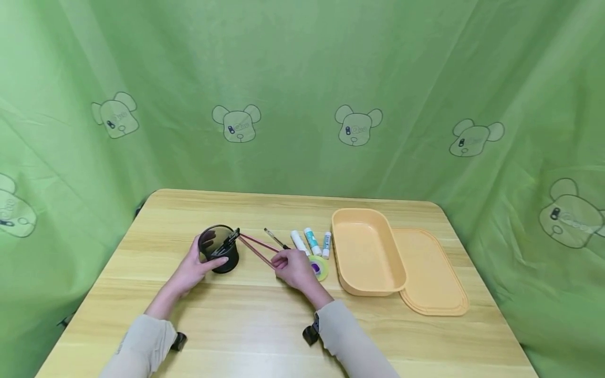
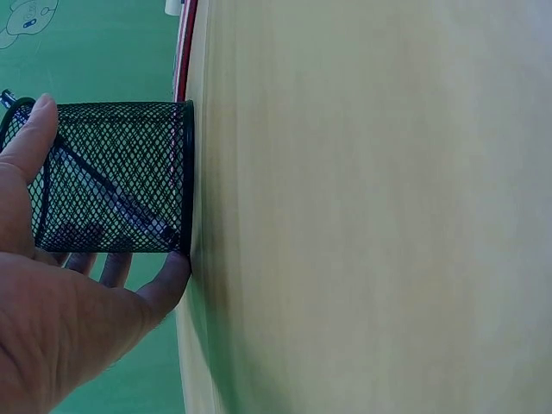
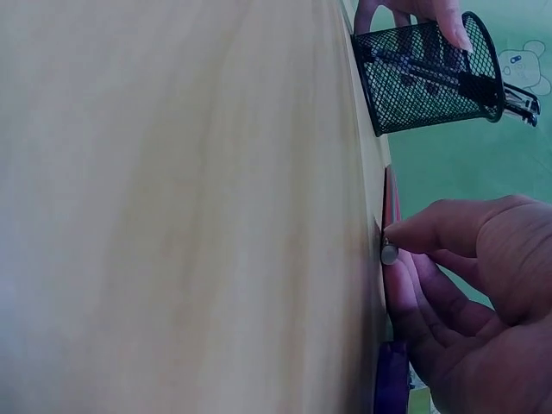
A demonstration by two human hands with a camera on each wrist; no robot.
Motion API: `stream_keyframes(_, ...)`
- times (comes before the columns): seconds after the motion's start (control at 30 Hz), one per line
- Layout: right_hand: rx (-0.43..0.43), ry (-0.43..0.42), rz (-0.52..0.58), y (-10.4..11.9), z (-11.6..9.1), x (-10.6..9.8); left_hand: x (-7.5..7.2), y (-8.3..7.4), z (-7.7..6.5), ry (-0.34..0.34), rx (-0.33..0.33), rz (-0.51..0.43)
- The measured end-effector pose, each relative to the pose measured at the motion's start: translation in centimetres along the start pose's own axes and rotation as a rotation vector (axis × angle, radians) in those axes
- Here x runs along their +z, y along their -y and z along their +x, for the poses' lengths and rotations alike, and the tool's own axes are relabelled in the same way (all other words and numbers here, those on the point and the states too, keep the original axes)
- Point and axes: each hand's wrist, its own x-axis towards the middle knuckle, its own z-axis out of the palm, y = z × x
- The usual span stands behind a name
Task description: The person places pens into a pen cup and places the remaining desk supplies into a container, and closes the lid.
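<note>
My left hand [image 1: 189,273] holds a black mesh pen cup [image 1: 228,264] from its left side, thumb at the rim in the left wrist view and other fingers around the far side. The cup stands upright on the table, with dark pens [image 1: 226,244] leaning inside towards the right. To its right, my right hand [image 1: 295,269] pinches the near end of a reddish pencil [image 1: 256,252] between thumb and fingers, low over the table. Another reddish pencil [image 1: 257,241] lies just behind, forming a narrow V with it. The right wrist view shows the pinched pencil's round end [image 3: 390,253].
Behind the right hand lie a thin dark brush-like stick [image 1: 275,238], a white tube [image 1: 299,242] and two glue sticks [image 1: 312,241]. A yellow-green tape roll [image 1: 323,268] sits beside that hand. Further right are an orange box [image 1: 371,289] and its lid [image 1: 432,273].
</note>
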Motion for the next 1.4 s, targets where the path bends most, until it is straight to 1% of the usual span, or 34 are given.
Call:
stream_keyframes(0.2,0.024,0.047,0.009,-0.2,0.3,0.2,0.0,0.1,-0.2,-0.007,-0.004,-0.002)
stream_keyframes(0.33,0.015,0.051,-0.003,-0.1,0.4,-0.1,0.0,0.4,-0.1,-0.010,-0.007,0.010)
stream_keyframes(0.57,0.026,0.062,-0.020,0.0,0.5,-0.2,0.0,0.3,-0.2,-0.008,-0.005,0.013)
stream_keyframes(0.73,0.029,0.058,-0.044,0.0,0.6,-0.2,0.0,0.2,-0.1,-0.013,0.004,0.021)
stream_keyframes(1.0,0.080,0.064,-0.054,0.2,0.7,-0.3,0.1,0.2,-0.1,-0.008,0.002,0.019)
stream_keyframes(1.2,0.089,0.038,-0.066,0.1,1.0,-0.4,0.1,0.1,-0.1,-0.002,0.010,0.011)
stream_keyframes(1.4,0.096,0.021,-0.050,0.1,1.1,-0.5,0.1,0.1,-0.1,0.002,0.007,0.002)
